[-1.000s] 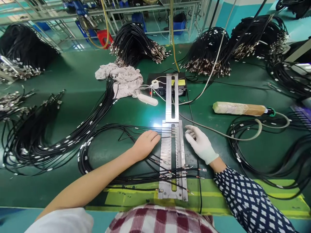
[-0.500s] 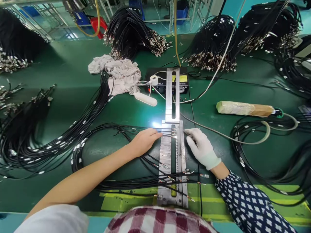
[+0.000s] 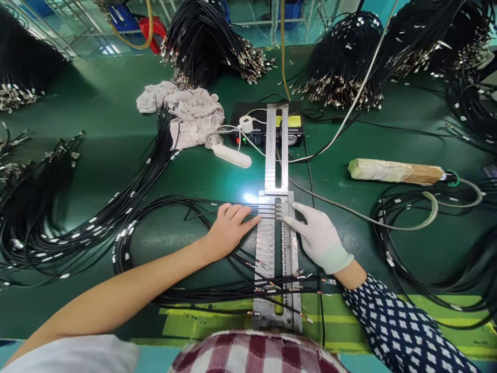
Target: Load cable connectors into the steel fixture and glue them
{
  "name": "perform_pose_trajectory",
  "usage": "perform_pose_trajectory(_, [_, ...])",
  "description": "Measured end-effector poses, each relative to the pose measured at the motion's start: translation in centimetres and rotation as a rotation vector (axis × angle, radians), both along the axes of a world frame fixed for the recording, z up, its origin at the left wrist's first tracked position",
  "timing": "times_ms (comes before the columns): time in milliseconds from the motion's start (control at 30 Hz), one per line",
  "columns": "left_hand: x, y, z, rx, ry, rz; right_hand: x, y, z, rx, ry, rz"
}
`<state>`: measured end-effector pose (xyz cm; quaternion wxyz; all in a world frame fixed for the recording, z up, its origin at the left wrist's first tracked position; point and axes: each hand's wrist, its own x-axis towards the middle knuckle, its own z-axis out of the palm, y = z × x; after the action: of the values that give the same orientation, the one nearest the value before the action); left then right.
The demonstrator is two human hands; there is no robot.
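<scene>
A slotted metal fixture [image 3: 266, 241] stands lengthwise before me, with several black cables lying across its upper slots and their metal ends at the central gap. My bare left hand [image 3: 227, 230] is at the fixture's left edge, fingers curled over these black cables [image 3: 267, 216], thumb and fingertips holding them down. My right hand [image 3: 320, 235], in a white glove, is at the right rail. Its thumb and forefinger are apart, one tip by the cable ends, the other higher on the rail; nothing shows between them. More loose cables [image 3: 217, 294] with stripped ends cross the fixture's lower part.
Behind the fixture sits a black control box [image 3: 240, 124] with a glowing white lamp [image 3: 233, 156] in front. A crumpled cloth [image 3: 198, 116] covers a cable bundle. Cable heaps [image 3: 341, 62] line the back. At right lie a taped block [image 3: 396, 172] and coiled cables [image 3: 388, 243].
My right hand's fingers have spread, with one tip moving left onto the fixture by the cable ends. My left fingers have lifted and fanned slightly over the cables. The view has shifted slightly.
</scene>
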<state>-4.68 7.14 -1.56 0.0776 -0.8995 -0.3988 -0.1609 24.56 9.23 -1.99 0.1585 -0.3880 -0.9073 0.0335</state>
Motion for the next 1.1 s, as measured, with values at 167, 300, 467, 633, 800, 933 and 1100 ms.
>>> perform_pose_trajectory(167, [-0.1, -0.6, 0.9, -0.216, 0.081, 0.005, -0.4, 0.3, 0.3, 0.047, -0.032, 0.011])
perform_pose_trajectory(300, [-0.7, -1.4, 3.1, -0.559, -0.073, -0.092, -0.4, 0.3, 0.2, 0.024, 0.012, 0.006])
perform_pose_trajectory(467, [-1.6, -3.3, 3.9, -0.752, -0.151, -0.137, -0.4, 0.3, 0.1, -0.003, 0.098, -0.006])
perform_pose_trajectory(633, [0.0, -2.5, 2.4, -0.637, -0.492, -0.056, -0.2, 0.4, -0.1, -0.076, 0.199, -0.052])
perform_pose_trajectory(800, [1.8, -0.5, 1.0, -0.438, -0.561, -0.010, -0.2, 0.4, 0.0, -0.115, 0.208, -0.062])
perform_pose_trajectory(933, [1.4, 0.2, 0.3, -0.395, -0.500, -0.052, -0.3, 0.4, 0.2, -0.153, 0.222, -0.068])
perform_pose_trajectory(1100, [0.7, 0.7, 0.3, -0.385, -0.418, -0.128, -0.3, 0.5, 0.3, -0.173, 0.223, -0.070])
